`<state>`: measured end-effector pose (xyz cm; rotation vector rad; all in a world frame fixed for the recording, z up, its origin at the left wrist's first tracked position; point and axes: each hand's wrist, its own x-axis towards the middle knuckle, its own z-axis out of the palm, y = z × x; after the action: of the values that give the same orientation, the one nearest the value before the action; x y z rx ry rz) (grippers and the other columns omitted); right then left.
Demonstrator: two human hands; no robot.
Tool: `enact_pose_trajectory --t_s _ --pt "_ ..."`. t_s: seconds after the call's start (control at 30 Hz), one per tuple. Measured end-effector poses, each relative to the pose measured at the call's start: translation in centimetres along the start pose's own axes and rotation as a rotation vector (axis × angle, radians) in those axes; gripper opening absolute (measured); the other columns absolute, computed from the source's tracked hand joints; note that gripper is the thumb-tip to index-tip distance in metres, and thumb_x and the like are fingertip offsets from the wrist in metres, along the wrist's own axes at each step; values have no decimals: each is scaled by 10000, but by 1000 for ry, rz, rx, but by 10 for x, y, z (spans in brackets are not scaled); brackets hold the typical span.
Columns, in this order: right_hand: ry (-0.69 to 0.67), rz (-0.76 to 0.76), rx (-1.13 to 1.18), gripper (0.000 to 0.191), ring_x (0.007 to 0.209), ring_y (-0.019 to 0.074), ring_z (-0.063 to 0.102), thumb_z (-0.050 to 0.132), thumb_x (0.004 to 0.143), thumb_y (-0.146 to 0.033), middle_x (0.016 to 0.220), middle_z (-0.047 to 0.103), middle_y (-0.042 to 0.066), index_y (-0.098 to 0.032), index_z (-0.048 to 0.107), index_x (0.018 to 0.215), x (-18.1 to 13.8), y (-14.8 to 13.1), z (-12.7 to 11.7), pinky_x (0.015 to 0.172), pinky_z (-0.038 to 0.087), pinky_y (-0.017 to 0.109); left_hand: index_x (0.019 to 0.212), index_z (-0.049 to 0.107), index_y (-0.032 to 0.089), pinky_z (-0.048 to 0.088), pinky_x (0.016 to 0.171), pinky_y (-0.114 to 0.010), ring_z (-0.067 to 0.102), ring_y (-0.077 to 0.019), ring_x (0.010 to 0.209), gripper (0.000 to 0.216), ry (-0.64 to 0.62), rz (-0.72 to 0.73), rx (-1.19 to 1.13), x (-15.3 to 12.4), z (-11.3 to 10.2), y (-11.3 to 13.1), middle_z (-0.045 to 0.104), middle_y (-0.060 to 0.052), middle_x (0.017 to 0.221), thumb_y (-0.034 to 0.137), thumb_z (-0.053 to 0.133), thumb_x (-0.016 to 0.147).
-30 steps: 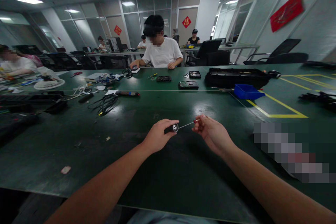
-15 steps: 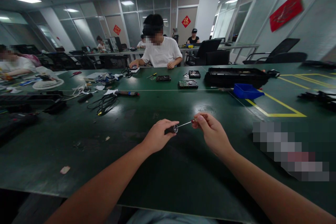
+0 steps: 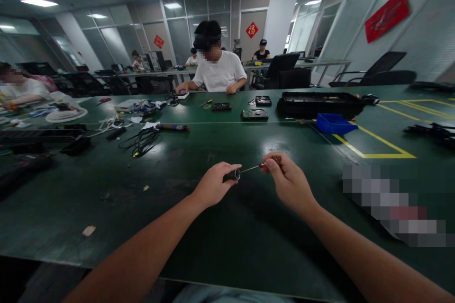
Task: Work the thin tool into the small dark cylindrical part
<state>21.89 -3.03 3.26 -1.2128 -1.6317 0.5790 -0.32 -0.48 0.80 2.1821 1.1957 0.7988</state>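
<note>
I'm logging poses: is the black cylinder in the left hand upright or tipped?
Tipped sideways: the left hand holds the black cylinder with its pale-rimmed end facing toward the right hand, not upward.

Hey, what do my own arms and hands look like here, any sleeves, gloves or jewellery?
Your left hand and right hand wear no gloves, and no watch or bracelet shows at either wrist. The left forearm and right forearm are bare, with no sleeves in view. I can't make out any rings, though some fingers are hidden.
</note>
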Motion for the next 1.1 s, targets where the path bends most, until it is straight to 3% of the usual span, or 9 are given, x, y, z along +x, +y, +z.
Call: enact_pose_trajectory --t_s 0.33,0.53,0.73,0.9,1.03,1.1 --pt "-8 102 177 274 793 204 682 521 933 -440 856 709 58 -197 626 1000 3 1 1 761 529 368 1289 605 288 428 1027 -357 577 -197 1123 466 19 7 -44 -1 -4 7 637 -22 1204 156 694 851" --pt "-24 173 -80 361 582 173 604 583 885 -532 650 669 27 -199 653 763 3 -4 -5 590 443 320 1269 618 292 456 970 -349 592 -198 1078 452 15 -6 -52 -2 -3 6 648 -20 1157 161 701 844" --pt "-109 108 -25 210 752 190 666 522 926 -370 814 708 28 -215 634 1014 2 -2 -4 664 471 315 1272 616 302 444 1008 -350 590 -193 1099 462 14 -4 -38 -1 -2 3 642 -14 1187 152 695 842" --pt "-157 167 -113 351 586 169 600 451 962 -477 633 646 1 -210 677 947 4 -5 -5 577 423 304 1263 622 288 434 1024 -356 586 -198 1112 455 23 9 -32 0 -2 0 643 -19 1191 144 696 838" --pt "-147 144 -90 335 602 170 578 446 967 -402 660 606 -13 -210 616 1182 4 -5 -4 573 419 301 1263 620 313 441 1000 -343 588 -188 1095 460 23 8 -33 0 -2 0 643 -3 1177 150 698 840" --pt "-152 125 -56 329 653 174 587 439 970 -386 710 604 -3 -216 603 1199 2 -3 -3 600 431 305 1265 619 313 435 1010 -343 585 -188 1102 466 22 11 -31 0 -1 0 643 -2 1179 144 697 839"
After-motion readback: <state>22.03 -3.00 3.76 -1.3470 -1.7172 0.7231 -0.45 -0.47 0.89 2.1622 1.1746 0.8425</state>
